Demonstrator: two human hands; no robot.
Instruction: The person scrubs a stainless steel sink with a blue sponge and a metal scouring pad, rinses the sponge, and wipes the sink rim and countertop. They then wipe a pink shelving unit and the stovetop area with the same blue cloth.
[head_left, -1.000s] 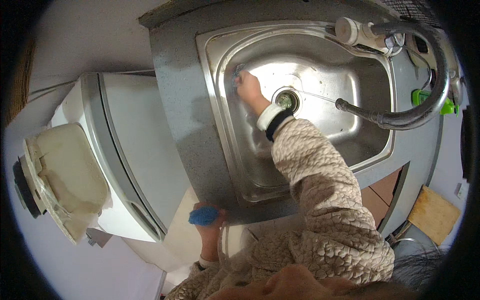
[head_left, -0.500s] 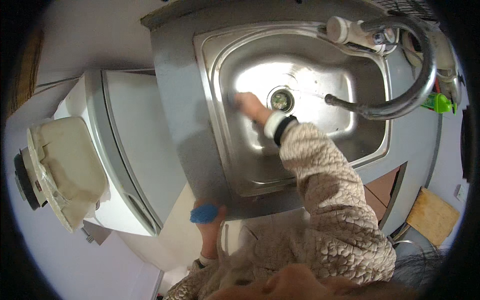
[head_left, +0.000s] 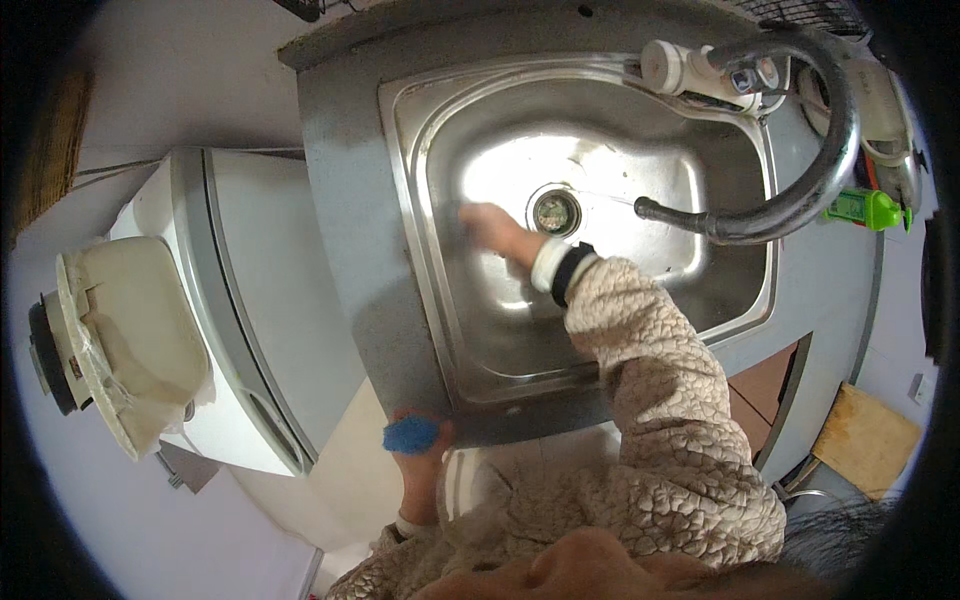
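The sink (head_left: 733, 262), a steel basin, is set into the grey surface (head_left: 345, 235), with the right arm stretched over its front rim in a quilted sleeve (head_left: 655, 350). The right hand (head_left: 488, 229) reaches down toward the basin's left side, knuckles up and wrist fairly straight; it is blurred, so I cannot tell whether its grip is wide, narrow or holding something. The left arm hangs low by the body, elbow out of sight, and the left hand (head_left: 425, 463) has its grip closed around a blue scrubber (head_left: 410, 434) near the surface's front edge. Greenish bits (head_left: 555, 217) lie in the round drain (head_left: 577, 203), and a thin stream of water runs toward it from the tap (head_left: 790, 215). Beyond the tap is a green bottle (head_left: 868, 208), its contents unclear.
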